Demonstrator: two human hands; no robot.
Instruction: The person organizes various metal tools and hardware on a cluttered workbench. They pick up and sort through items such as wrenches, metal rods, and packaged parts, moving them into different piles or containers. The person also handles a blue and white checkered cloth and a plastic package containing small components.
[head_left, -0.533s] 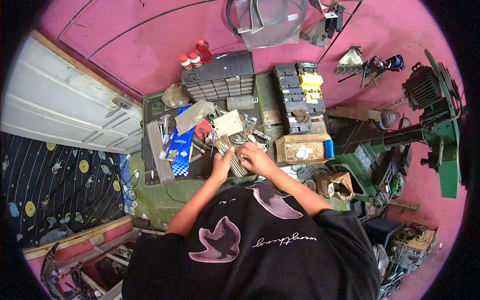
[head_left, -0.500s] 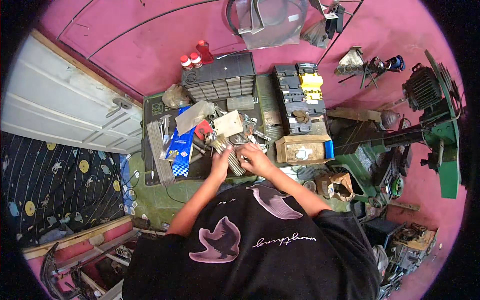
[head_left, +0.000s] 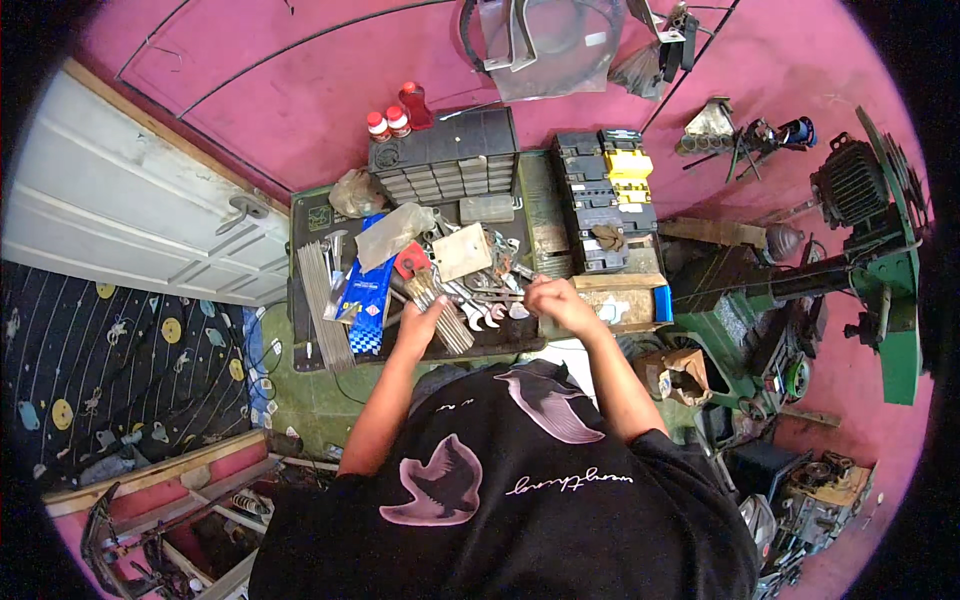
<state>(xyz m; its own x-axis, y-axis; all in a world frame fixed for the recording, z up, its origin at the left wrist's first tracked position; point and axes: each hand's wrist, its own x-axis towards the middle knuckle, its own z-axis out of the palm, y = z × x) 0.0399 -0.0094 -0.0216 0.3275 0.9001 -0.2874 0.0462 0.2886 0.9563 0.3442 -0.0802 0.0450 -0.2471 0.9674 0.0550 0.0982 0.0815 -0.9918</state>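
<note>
My left hand point(head_left: 424, 322) is closed around a ribbed bundle of slim, pale strips or rods point(head_left: 452, 328), which slants toward me over the table edge. My right hand point(head_left: 560, 303) is a loose fist to its right, at the end of a slim metal tool point(head_left: 505, 296) that points left; its kind is not clear. Between my hands lie several open-end wrenches point(head_left: 488, 315). Just beyond are a cream card point(head_left: 462, 252), a red piece point(head_left: 410, 260) and a heap of metal parts. A blue packet point(head_left: 362, 300) lies left of my left hand.
A bundle of grey rods point(head_left: 322, 310) lies at the table's left. Behind stand a drawer cabinet point(head_left: 445, 150), red-and-white bottles point(head_left: 387, 125) and black and yellow batteries point(head_left: 600, 195). A cardboard box point(head_left: 620, 290) is beside my right hand. Green machinery point(head_left: 710, 330) stands at right.
My right hand has moved right, away from the bundle, uncovering the wrenches. My left hand has shifted slightly left and down, still holding the bundle. The view has moved slightly.
</note>
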